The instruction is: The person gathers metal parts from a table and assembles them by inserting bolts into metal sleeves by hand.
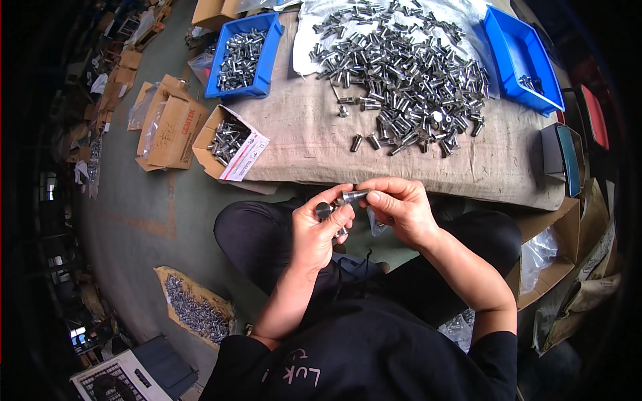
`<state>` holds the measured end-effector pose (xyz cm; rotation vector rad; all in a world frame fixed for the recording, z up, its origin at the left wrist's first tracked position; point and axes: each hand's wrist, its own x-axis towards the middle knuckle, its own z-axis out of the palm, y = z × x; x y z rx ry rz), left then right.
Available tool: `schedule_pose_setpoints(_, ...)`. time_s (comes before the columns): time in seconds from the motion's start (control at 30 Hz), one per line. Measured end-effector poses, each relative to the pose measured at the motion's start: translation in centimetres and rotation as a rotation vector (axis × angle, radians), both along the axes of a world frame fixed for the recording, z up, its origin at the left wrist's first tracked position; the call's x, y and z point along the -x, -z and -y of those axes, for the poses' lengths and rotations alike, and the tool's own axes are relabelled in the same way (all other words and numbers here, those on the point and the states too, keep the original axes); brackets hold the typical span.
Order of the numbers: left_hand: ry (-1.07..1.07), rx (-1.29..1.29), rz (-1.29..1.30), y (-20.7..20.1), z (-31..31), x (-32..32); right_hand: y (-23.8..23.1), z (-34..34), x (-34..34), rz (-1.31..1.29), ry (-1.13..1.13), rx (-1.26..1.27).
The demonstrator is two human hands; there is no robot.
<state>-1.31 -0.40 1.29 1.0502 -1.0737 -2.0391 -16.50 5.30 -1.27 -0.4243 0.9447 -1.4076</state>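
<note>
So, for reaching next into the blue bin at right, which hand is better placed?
Probably the right hand, being nearer the blue bin; the left hand is farther away. Both hold metal parts.

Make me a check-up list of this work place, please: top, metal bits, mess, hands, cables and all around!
Surface: beige cloth, with a white sheet under part of the pile.
Job's things: metal pins piled up; many in the left bin, few in the right bin, more in a small box.
Clutter: brown box at left; open box with clear plastic at right.
Hands: left hand and right hand share one pin; left holds at least one more.
Cables: nothing seen.
Surroundings: floor with small parts on a yellowish sheet; picture edges too dark to tell.
</note>
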Motion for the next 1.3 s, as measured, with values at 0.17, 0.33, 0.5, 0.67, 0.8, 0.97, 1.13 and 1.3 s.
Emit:
schedule_pose_setpoints(0.17, 0.006, 0.026, -0.033, 0.2, 0.1, -0.1, 0.0, 0.0, 0.2, -0.055, -0.033, 0.05)
schedule_pose_setpoints(0.33, -0.008, 0.002, -0.06, 0.2, 0.0, 0.0, -0.1, 0.1, -0.2, -0.037, -0.008, 0.071)
schedule_pose_setpoints(0.5, -0.014, 0.008, -0.067, 0.7, 0.1, -0.3, 0.3, 0.1, -0.2, 0.118, -0.002, 0.019)
schedule_pose_setpoints(0.67, 0.01, -0.086, -0.109, 0.2, 0.2, -0.2, 1.2, 0.0, 0.3, 0.287, -0.038, 0.024)
schedule_pose_setpoints(0.8, 0.003, -0.321, -0.208, 0.2, 0.8, -0.4, -0.4, 0.6, 0.2, 0.461, 0.073, -0.113)
schedule_pose_setpoints(0.97, -0.074, -0.331, -0.21, 1.0, 0.6, -0.2, 0.2, 0.1, -0.4, 0.081, -0.165, -0.069)
schedule_pose_setpoints(1.13, -0.178, -0.246, -0.129, 1.6, 0.1, 0.1, -0.1, -0.1, -1.5, -0.232, -0.112, 0.041)
schedule_pose_setpoints(1.3, -0.206, -0.252, -0.053, 1.6, -0.7, 0.8, -0.3, -0.1, -1.4, -0.809, -0.118, 0.064)
